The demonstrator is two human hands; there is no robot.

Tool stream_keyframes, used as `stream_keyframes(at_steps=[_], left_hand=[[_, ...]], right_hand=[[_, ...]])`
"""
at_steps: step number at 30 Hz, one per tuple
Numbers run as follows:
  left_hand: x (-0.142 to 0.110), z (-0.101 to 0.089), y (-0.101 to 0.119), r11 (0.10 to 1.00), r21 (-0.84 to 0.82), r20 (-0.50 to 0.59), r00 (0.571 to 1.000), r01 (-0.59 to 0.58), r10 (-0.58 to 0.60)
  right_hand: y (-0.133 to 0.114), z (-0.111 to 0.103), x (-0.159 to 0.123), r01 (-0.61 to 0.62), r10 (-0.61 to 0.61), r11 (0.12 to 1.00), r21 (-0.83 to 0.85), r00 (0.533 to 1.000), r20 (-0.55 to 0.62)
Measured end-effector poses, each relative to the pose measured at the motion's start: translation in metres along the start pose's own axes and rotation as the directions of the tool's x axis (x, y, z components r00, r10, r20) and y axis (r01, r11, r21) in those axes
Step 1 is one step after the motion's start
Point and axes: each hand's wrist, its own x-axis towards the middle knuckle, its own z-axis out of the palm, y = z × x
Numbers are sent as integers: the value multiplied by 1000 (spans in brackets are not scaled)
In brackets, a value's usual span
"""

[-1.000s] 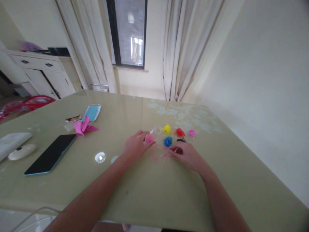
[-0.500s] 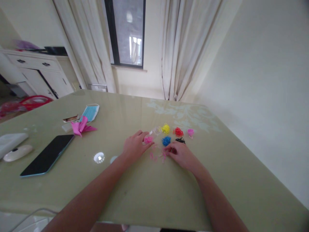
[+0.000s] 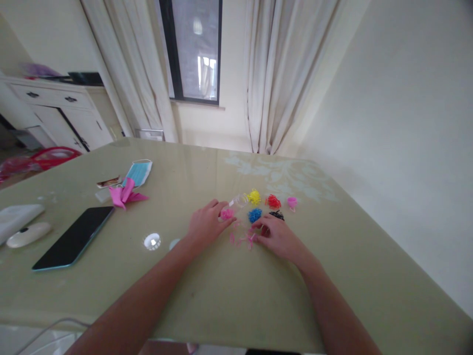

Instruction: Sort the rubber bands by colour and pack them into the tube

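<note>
My left hand [image 3: 209,222] is closed around a small clear plastic bottle [image 3: 239,201] that lies on its side. Pink rubber bands [image 3: 226,214] are bunched at the bottle's near end, by my fingertips. Loose pink rubber bands [image 3: 242,237] lie scattered on the table between my hands. Over their right edge is my right hand [image 3: 275,236], thumb and forefinger apart at a few of the bands. Beyond it sit small heaps of blue bands [image 3: 254,215], yellow bands [image 3: 253,197], red bands [image 3: 273,201] and black bands [image 3: 277,215], the black ones partly hidden by my right hand.
A small pink cup-shaped piece [image 3: 291,203] stands right of the red heap. On the left of the table [image 3: 236,301] lie a dark-screened phone or tablet [image 3: 74,237], a pink folded paper shape [image 3: 126,195], a blue face mask [image 3: 139,172] and a shiny round piece [image 3: 152,241].
My right thumb and forefinger have parted from a near pinch, and the loose pink bands beneath them have shifted slightly. My left hand and the bottle stay in place.
</note>
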Motion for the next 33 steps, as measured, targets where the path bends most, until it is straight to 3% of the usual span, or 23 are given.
stream_keyframes(at_steps=[12,17,28,30,33], left_hand=[[0,-1,-1,1000,-7,-12,1000,-15,15],[0,0,-1,1000,-3,-13,1000,-16,16],[-1,-8,0,997,65,22,999,35,-36],[0,-10,-2,993,111,24,999,37,-40],[-1,-11,-4,984,179,34,999,17,-23]], right_hand=[[-1,-1,-4,66,-74,993,100,994,75],[-11,5,-5,25,-28,999,43,997,75],[-23,15,-1,105,-99,991,-85,992,78],[-22,13,-1,103,-99,991,-86,994,48],[-16,7,2,77,-72,996,42,991,-110]])
